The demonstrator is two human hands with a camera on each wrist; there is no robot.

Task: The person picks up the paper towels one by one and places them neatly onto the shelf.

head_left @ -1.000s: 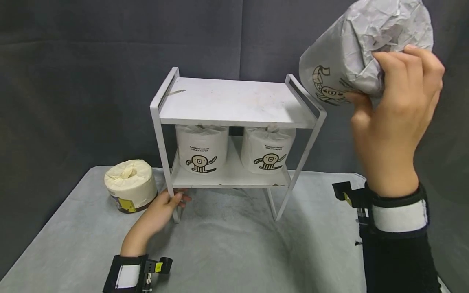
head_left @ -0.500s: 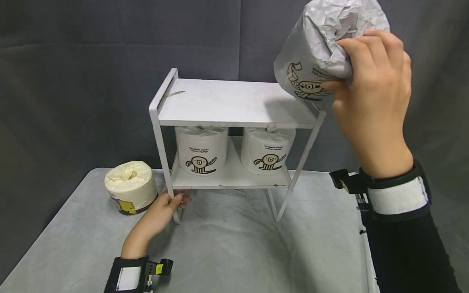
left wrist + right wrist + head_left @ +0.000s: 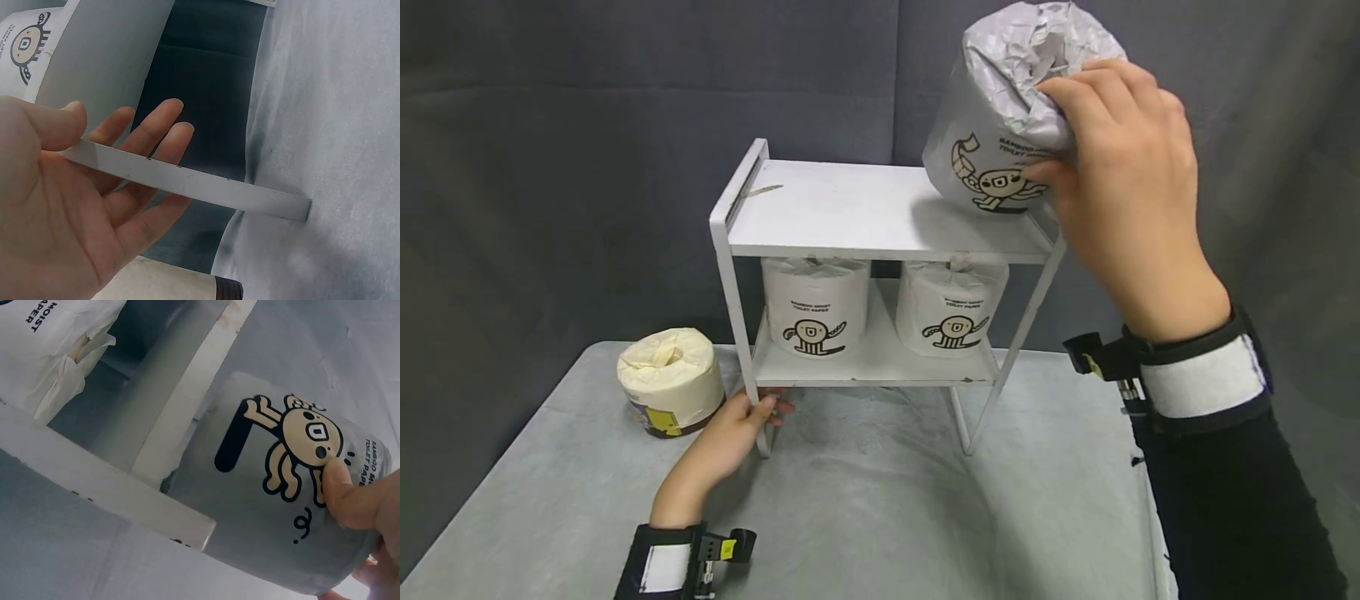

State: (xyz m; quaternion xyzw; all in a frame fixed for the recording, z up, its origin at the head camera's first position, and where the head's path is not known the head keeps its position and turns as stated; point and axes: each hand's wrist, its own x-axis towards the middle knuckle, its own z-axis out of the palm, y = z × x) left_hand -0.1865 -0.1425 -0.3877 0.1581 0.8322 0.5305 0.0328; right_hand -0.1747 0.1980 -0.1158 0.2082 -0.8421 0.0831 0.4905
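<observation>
White rack (image 3: 850, 208), two rolls (image 3: 815, 308) (image 3: 952, 308) in lower tier (image 3: 880, 354), hands (image 3: 722, 437) (image 3: 1135, 175) around leg (image 3: 737, 333) and another roll (image 3: 981, 142)

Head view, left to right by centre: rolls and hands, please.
Cream-wrapped roll → left hand → left lower-shelf toilet-paper roll → right lower-shelf toilet-paper roll → hand-held toilet-paper roll → right hand.
</observation>
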